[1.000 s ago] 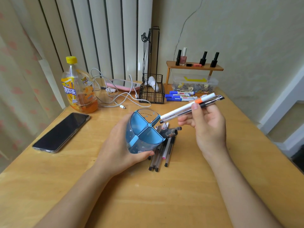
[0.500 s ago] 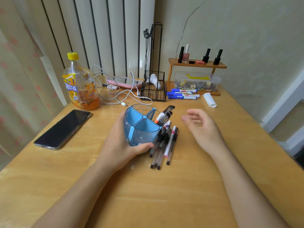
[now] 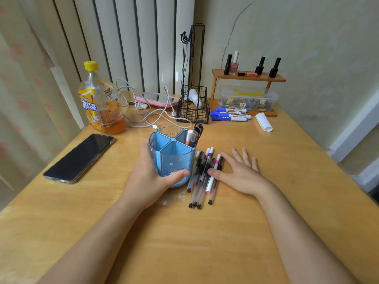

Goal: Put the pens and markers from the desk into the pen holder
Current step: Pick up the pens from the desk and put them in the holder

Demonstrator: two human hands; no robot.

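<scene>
A blue pen holder (image 3: 172, 160) with several compartments stands upright mid-desk. My left hand (image 3: 149, 177) is wrapped around its left side, thumb across the front. Two pens (image 3: 191, 137), one with an orange band, stick out of its right rear compartment. Several pens (image 3: 205, 175) lie bunched on the desk just right of the holder. My right hand (image 3: 238, 173) rests flat beside them, fingers spread, thumb tip touching the pile. Three blue-capped markers (image 3: 230, 115) lie further back.
A black phone (image 3: 80, 157) lies at the left. An iced-tea bottle (image 3: 100, 103), white cables (image 3: 147, 115) and a black wire basket (image 3: 193, 108) stand behind. A small wooden shelf (image 3: 249, 77) with nail polish, a clear box (image 3: 248, 98) and a white cap (image 3: 264, 121) are back right.
My right hand dropped the two pens into the holder, then came down empty onto the desk beside the pile. My left hand turned the holder from tilted to upright.
</scene>
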